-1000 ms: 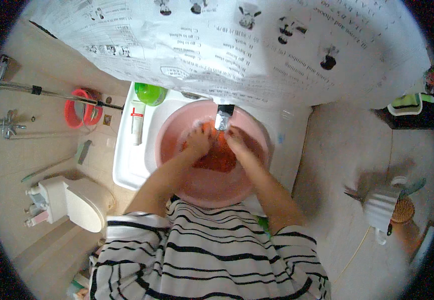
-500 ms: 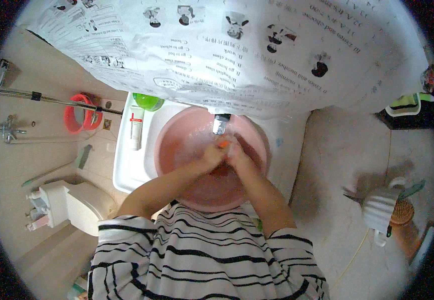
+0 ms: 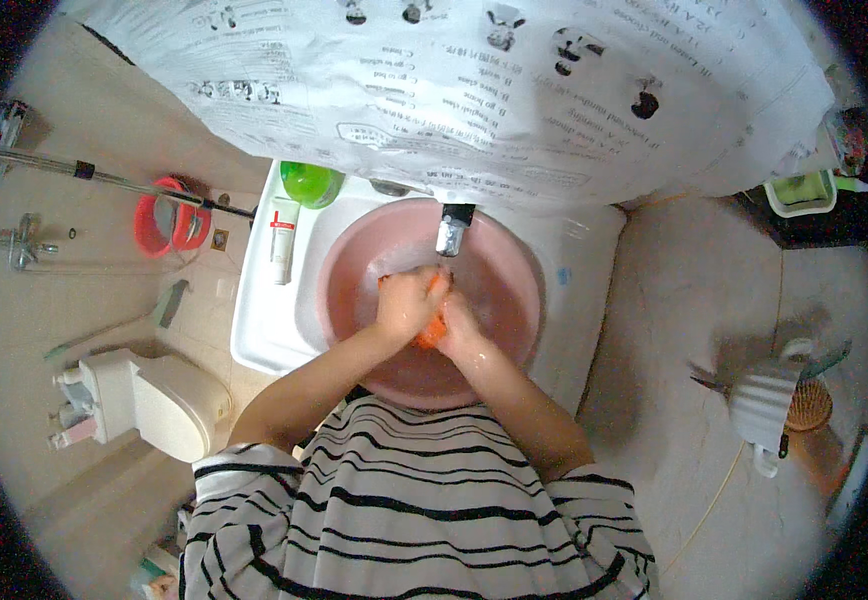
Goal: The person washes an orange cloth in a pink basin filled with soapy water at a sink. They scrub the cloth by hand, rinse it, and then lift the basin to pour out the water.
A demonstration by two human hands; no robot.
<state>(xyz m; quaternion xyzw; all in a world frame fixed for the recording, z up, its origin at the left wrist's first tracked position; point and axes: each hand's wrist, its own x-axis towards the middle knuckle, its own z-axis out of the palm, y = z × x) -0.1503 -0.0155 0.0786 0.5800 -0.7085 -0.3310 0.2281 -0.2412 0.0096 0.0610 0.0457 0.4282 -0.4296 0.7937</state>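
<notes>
My left hand (image 3: 408, 302) and my right hand (image 3: 462, 318) are together over the pink basin (image 3: 354, 378), both closed on a soft, crumpled orange cloth (image 3: 432, 333). The cloth bulges out between the hands and below them; much of it is hidden by my fingers. Water lies in the basin, with pale foam or splash at its left side. Just beyond my hands is the metal faucet (image 3: 451, 236), its spout over the basin.
The basin stands in a white sink (image 3: 254, 335). On its left ledge are a white tube (image 3: 282, 245) and a green bottle (image 3: 309, 185). A large printed paper sheet (image 3: 514, 130) overhangs the far side. A toilet (image 3: 176, 410) stands at left, a white rack with a brush (image 3: 769, 400) at right.
My hands have come up and a little nearer to me, and much more of the orange cloth shows between them. The view has shifted slightly.
</notes>
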